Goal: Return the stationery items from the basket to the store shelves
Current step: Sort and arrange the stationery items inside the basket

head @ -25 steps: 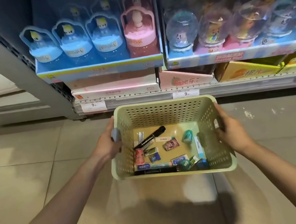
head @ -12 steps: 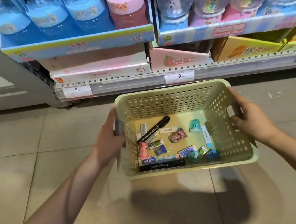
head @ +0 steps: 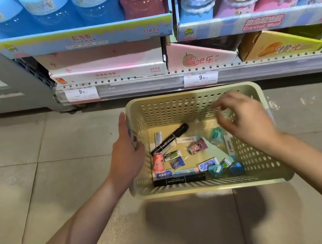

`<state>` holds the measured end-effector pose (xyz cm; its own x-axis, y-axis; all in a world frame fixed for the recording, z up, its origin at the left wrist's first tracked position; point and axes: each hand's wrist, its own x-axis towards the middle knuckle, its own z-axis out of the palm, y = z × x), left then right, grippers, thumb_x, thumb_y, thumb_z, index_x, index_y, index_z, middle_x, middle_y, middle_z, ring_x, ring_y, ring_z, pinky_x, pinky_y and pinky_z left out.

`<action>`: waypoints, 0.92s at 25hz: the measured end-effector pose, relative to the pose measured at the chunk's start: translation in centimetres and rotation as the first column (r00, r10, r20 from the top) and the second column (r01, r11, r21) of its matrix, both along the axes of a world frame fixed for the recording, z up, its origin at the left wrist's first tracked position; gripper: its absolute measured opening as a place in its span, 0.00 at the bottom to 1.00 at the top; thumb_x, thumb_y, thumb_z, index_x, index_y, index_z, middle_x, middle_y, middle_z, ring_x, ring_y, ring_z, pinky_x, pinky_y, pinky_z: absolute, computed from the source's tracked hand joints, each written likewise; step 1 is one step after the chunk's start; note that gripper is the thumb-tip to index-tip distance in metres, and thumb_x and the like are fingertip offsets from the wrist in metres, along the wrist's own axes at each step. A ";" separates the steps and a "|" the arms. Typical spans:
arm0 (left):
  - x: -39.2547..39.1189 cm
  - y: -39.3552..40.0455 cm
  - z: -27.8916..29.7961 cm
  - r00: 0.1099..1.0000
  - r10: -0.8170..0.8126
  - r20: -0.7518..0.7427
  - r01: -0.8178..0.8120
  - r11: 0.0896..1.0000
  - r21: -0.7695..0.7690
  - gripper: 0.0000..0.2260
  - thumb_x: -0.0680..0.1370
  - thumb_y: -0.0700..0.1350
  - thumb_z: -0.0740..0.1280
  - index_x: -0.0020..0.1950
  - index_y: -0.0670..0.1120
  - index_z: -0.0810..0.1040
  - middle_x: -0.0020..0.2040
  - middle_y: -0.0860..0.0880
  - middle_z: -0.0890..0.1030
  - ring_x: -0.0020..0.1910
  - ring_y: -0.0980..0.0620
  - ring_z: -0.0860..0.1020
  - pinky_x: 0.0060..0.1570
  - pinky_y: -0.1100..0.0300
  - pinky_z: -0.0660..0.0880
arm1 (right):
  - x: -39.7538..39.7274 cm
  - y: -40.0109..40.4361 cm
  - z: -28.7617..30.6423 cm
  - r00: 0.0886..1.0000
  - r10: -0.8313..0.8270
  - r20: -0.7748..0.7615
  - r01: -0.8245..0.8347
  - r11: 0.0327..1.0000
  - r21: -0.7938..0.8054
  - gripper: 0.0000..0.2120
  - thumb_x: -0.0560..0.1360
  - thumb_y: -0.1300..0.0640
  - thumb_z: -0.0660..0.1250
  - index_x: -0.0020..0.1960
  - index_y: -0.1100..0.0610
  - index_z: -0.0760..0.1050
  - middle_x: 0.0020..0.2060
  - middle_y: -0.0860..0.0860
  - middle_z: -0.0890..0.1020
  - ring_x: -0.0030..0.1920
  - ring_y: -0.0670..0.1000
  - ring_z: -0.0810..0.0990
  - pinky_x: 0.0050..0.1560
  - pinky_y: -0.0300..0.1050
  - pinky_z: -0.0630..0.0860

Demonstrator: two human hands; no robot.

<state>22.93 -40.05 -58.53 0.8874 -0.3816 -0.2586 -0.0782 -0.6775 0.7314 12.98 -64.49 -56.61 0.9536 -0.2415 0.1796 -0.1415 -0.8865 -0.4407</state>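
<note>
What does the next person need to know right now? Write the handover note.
Left hand: gripping the left wall of the basket, holding it up alone.
Right hand: off the basket, open and empty, blurred over the right side of its inside, above the teal item.
Items: all in the basket. One black marker lies diagonally, a second black marker along the near wall, a pink tube at the left, small packets between.
Done: nothing shelved yet, as far as can be seen.
Left: pick each item out and return it to the shelves.
</note>
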 end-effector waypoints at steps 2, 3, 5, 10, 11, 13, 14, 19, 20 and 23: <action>0.1 0.0 0.0 1.000 0.012 0.008 -0.012 1.000 0.027 0.33 0.78 0.36 0.58 0.78 0.51 0.44 0.41 0.60 0.74 0.33 0.61 0.73 0.28 0.74 0.70 | 2.1 1.1 -1.2 0.990 0.107 -0.090 -0.107 0.994 0.008 0.07 0.72 0.63 0.66 0.47 0.58 0.81 0.42 0.53 0.82 0.42 0.56 0.81 0.41 0.44 0.75; 0.1 -0.1 0.0 1.000 0.016 0.008 -0.017 0.999 0.043 0.33 0.78 0.36 0.58 0.77 0.51 0.44 0.39 0.61 0.72 0.33 0.61 0.73 0.27 0.72 0.69 | 3.1 1.5 -2.0 0.981 0.141 -0.131 -0.141 0.990 0.008 0.07 0.72 0.63 0.65 0.46 0.58 0.81 0.42 0.52 0.83 0.41 0.54 0.82 0.41 0.41 0.74; 0.1 -0.2 0.0 1.000 0.024 0.016 -0.025 0.998 0.066 0.33 0.79 0.37 0.57 0.77 0.52 0.43 0.37 0.60 0.71 0.33 0.59 0.73 0.28 0.70 0.65 | 4.9 2.1 -3.8 0.960 0.211 -0.186 -0.214 0.977 0.002 0.09 0.73 0.63 0.64 0.46 0.57 0.82 0.42 0.51 0.84 0.42 0.53 0.82 0.41 0.38 0.73; 0.1 -0.3 -0.3 0.999 0.045 0.026 -0.047 0.994 0.101 0.33 0.79 0.38 0.57 0.77 0.55 0.41 0.36 0.59 0.69 0.33 0.56 0.74 0.29 0.65 0.68 | 7.3 3.0 -7.3 0.898 0.324 -0.296 -0.350 0.936 -0.038 0.11 0.75 0.60 0.63 0.53 0.53 0.81 0.51 0.50 0.83 0.50 0.52 0.82 0.48 0.44 0.77; 0.1 -0.3 -0.3 0.998 0.049 0.026 -0.051 0.994 0.101 0.34 0.79 0.37 0.57 0.77 0.55 0.41 0.36 0.60 0.69 0.34 0.56 0.74 0.29 0.65 0.69 | 7.4 3.1 -8.0 0.882 0.340 -0.328 -0.377 0.925 -0.056 0.11 0.76 0.59 0.63 0.55 0.52 0.80 0.52 0.49 0.83 0.50 0.51 0.82 0.48 0.44 0.77; 0.0 -0.3 -0.3 0.998 0.051 0.024 -0.053 0.994 0.095 0.34 0.79 0.37 0.57 0.77 0.56 0.42 0.37 0.60 0.69 0.34 0.55 0.75 0.29 0.65 0.70 | 7.6 3.3 -9.4 0.834 0.365 -0.414 -0.451 0.883 -0.131 0.10 0.78 0.56 0.61 0.56 0.49 0.78 0.52 0.48 0.82 0.48 0.50 0.83 0.47 0.44 0.80; 0.0 -0.3 -0.3 0.999 0.049 0.022 -0.051 0.994 0.094 0.34 0.79 0.37 0.57 0.76 0.57 0.42 0.37 0.61 0.68 0.33 0.55 0.75 0.29 0.64 0.71 | 7.6 3.4 -10.1 0.810 0.371 -0.454 -0.483 0.861 -0.159 0.10 0.78 0.56 0.60 0.57 0.48 0.76 0.52 0.47 0.82 0.47 0.49 0.82 0.44 0.44 0.80; 0.0 -0.3 -0.4 0.999 0.043 0.023 -0.045 0.994 0.099 0.34 0.79 0.37 0.57 0.76 0.57 0.41 0.36 0.60 0.68 0.34 0.53 0.76 0.31 0.61 0.73 | 7.6 4.3 -10.7 0.744 0.352 -0.568 -0.543 0.814 -0.206 0.16 0.79 0.55 0.59 0.66 0.51 0.69 0.57 0.51 0.78 0.45 0.52 0.82 0.39 0.46 0.80; 0.0 -0.4 -0.3 0.999 0.040 0.025 -0.043 0.994 0.101 0.34 0.79 0.37 0.57 0.76 0.57 0.40 0.36 0.60 0.68 0.34 0.53 0.76 0.31 0.61 0.73 | 7.7 4.5 -10.6 0.745 0.346 -0.570 -0.542 0.812 -0.216 0.17 0.79 0.56 0.58 0.67 0.52 0.68 0.60 0.52 0.77 0.47 0.54 0.82 0.39 0.47 0.79; 0.0 -0.4 -0.2 0.999 0.039 0.020 -0.041 0.993 0.106 0.34 0.79 0.37 0.57 0.76 0.57 0.40 0.36 0.60 0.69 0.34 0.55 0.75 0.32 0.62 0.72 | 7.7 4.8 -9.8 0.756 0.344 -0.556 -0.538 0.812 -0.229 0.17 0.79 0.57 0.57 0.67 0.56 0.66 0.60 0.54 0.76 0.49 0.56 0.81 0.42 0.49 0.79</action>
<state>22.93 -40.44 -58.74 0.9063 -0.3164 -0.2802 -0.0614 -0.7544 0.6535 20.64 -59.71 -66.41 0.9180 0.2169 -0.3320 0.2052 -0.9762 -0.0706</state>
